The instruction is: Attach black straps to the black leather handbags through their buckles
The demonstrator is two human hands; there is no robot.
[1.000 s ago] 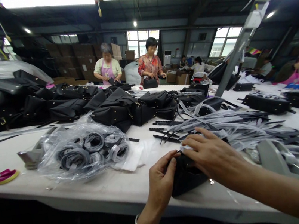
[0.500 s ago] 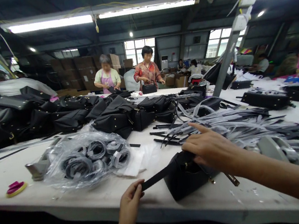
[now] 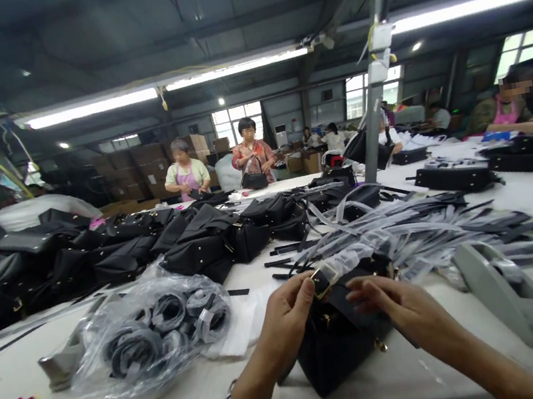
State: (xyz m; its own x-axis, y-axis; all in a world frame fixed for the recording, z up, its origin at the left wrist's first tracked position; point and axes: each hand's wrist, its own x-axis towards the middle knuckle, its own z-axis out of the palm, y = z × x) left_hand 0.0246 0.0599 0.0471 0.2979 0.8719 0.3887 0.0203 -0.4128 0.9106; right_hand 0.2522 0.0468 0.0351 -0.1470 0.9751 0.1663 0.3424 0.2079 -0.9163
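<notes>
Workshop: heaped bags (image 3: 197, 245), likely cartons (image 3: 152, 165).

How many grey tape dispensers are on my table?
2: one beyond your right hand, to its right; one at far left, partly hidden by the clear plastic bag. Others may be hidden.

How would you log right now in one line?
left hand: pinching gold buckle | right hand: at black bag, grip unclear | black bag: on white table | coiled straps: in clear plastic

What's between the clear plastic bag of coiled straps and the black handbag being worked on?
Head view: white sheets at the clear plastic bag's edge, then the left hand, nearest the black handbag.
</notes>
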